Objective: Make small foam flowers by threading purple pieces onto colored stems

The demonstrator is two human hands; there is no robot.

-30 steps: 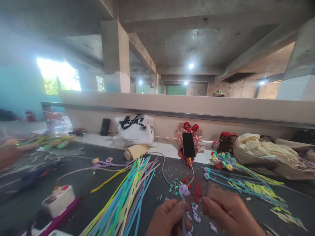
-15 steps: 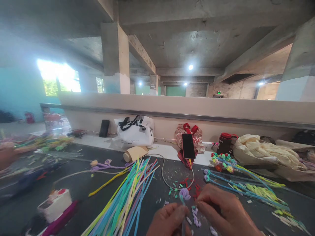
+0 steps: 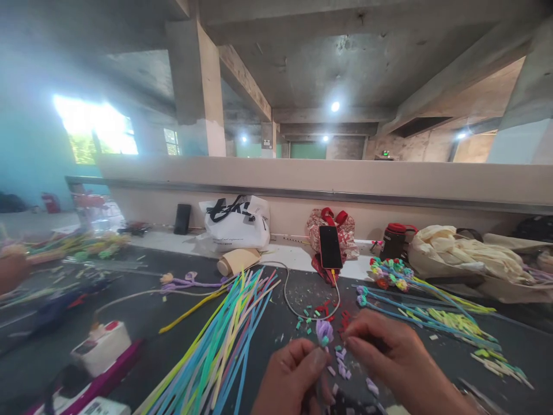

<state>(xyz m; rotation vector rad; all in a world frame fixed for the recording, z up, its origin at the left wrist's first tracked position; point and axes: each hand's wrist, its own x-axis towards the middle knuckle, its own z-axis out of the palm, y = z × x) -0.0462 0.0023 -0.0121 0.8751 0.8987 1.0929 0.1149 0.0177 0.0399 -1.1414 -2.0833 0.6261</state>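
The left hand [image 3: 288, 377] pinches the stem just below a lilac flower [image 3: 324, 332], thumb and fingers pressed together, holding it upright above the dark worktop [image 3: 142, 323]. The right hand [image 3: 391, 360] sits just right of the flower, fingers curled inward with tips near the bloom; whether it grips anything cannot be told. Under the flower lie lilac, red and green scraps [image 3: 341, 369]. Left of the flower fans a bundle of coloured sticks [image 3: 224, 340]. Behind the flower a phone [image 3: 330, 246] leans on a red bag [image 3: 341, 233], its cable [image 3: 294, 302] looping toward the flower. Right of the flower lie finished flowers [image 3: 389, 276] on long stems.
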